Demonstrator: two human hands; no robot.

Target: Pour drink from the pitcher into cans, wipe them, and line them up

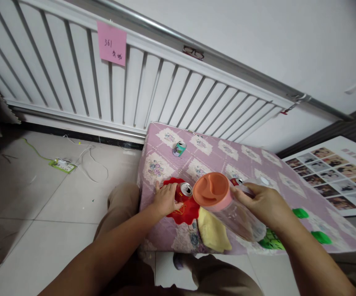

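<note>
My left hand (164,199) is wrapped round a red drink can (184,191) that stands on a red paper cutout (186,209) on the purple patterned table (215,160). My right hand (262,203) grips a clear plastic jar with an orange-pink lid (211,191), held tilted above the table with its lid toward me. A folded yellow cloth (213,234) lies under the jar near the front edge. Behind the lid, another red can (236,181) is partly hidden.
A small teal can (179,148) lies on the far side of the table. Green pieces (300,213) sit at the right front. A white radiator (103,82) bears a pink note (111,42). A power strip (63,165) lies on the floor; a photo sheet (335,176) is at right.
</note>
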